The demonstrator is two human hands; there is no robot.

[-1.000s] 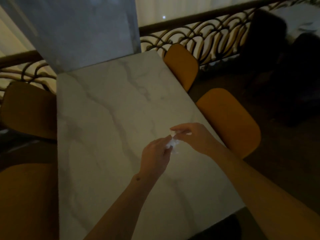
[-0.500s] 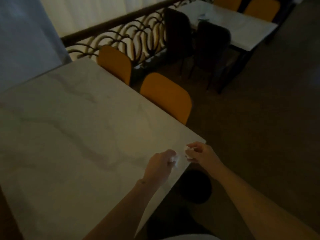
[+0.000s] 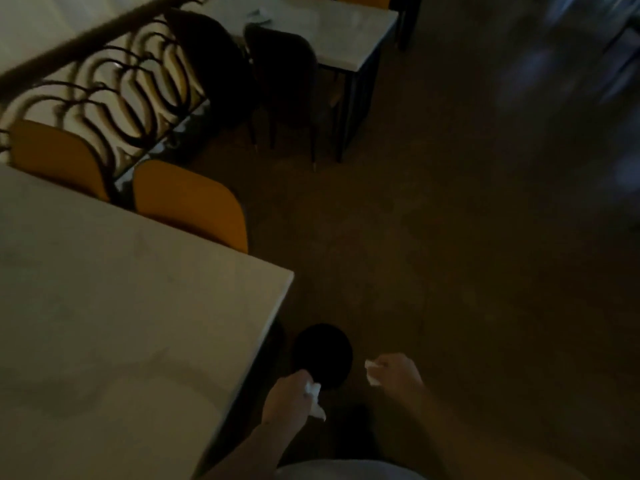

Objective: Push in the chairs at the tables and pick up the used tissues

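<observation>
My left hand grips a crumpled white tissue just past the near corner of the marble table. To its right, my right hand pinches a second white tissue piece. Both hands hover off the table, over the floor, on either side of a round black bin standing by the table's corner. Two orange chairs stand tucked against the table's far side.
A second white table with something small on it stands at the back, two dark chairs pushed to it. A curved metal railing runs along the left. Dark open floor spreads to the right.
Both hands left the tabletop and moved off its corner, each carrying a piece of tissue, and now hang apart beside the black bin. The view swung right toward the floor.
</observation>
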